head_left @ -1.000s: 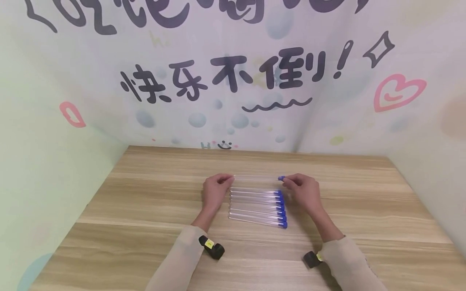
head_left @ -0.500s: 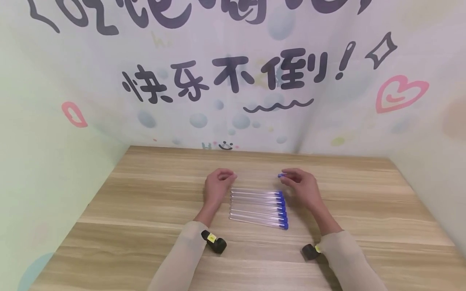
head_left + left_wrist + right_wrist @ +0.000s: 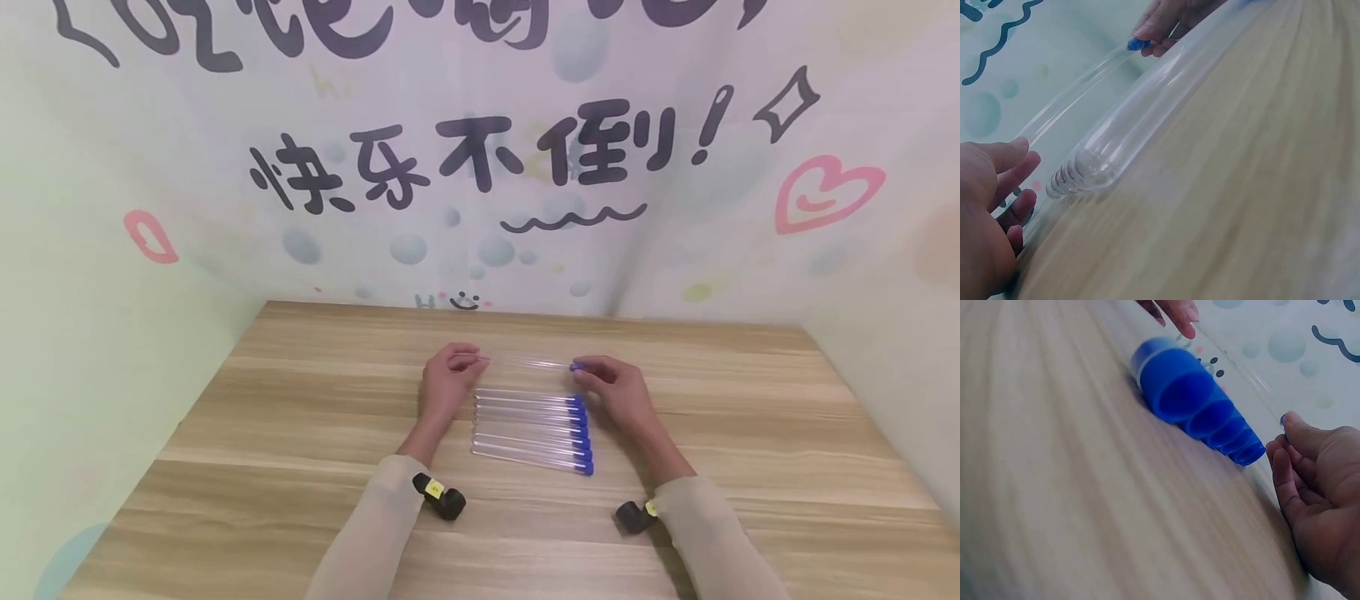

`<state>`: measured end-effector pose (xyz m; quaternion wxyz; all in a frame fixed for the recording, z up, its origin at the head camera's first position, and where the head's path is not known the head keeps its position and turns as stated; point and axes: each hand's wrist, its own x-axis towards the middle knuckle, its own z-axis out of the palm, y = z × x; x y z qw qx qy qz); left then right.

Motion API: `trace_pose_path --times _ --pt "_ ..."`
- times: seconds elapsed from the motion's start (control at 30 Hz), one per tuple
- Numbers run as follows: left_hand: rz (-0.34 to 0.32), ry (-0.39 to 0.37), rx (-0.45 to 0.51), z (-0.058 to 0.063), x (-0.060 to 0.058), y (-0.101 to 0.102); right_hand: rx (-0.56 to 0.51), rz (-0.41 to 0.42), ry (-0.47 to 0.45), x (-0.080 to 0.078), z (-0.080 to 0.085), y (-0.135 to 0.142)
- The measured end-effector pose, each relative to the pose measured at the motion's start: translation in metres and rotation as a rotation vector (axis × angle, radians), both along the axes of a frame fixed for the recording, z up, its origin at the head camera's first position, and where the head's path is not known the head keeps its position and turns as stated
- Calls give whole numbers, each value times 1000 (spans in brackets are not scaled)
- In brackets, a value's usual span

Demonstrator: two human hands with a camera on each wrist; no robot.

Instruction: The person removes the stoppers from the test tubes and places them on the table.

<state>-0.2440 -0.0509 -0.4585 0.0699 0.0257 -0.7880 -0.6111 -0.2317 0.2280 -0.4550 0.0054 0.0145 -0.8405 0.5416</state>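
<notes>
Closest to me, just behind each hand, I have pale sleeves (image 3: 367, 525), and a small black wrist camera (image 3: 444, 500) with a yellow label sits at each cuff. Ahead of the sleeves, between my two hands and a little on my side of them, a row of clear tubes (image 3: 527, 425) lies flat on the wood-grained surface (image 3: 300, 417). They are slim and see-through, set close side by side, rounded ends toward the left hand, blue caps (image 3: 581, 433) toward the right.

Just past that row I have one more tube of the same kind, the held tube (image 3: 536, 363), stretched crosswise from hand to hand. It is clear and thin, with pale streaks of light along its length and a blue cap at the right-hand end. My left hand (image 3: 447, 375) pinches its clear end between thumb and forefinger, the other fingers loosely bent below. My right hand (image 3: 618, 387) pinches the capped end between thumb and fingertips, covering part of the cap. From both wrist views I see this tube against the wall (image 3: 465, 258), which stands beyond both hands with dark lettering (image 3: 472, 154) and pale blue spots.
</notes>
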Motion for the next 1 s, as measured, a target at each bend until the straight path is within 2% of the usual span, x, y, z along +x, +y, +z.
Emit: trace_pose_path --times 0.2,0.43,1.0 --pt "-27 31 -41 -4 0 0 14 0 14 1 -2 1" --pt "-42 20 -64 -5 0 0 8 -3 21 3 -3 1" --pt "-77 18 -94 -6 2 1 43 -117 41 5 -2 -2"
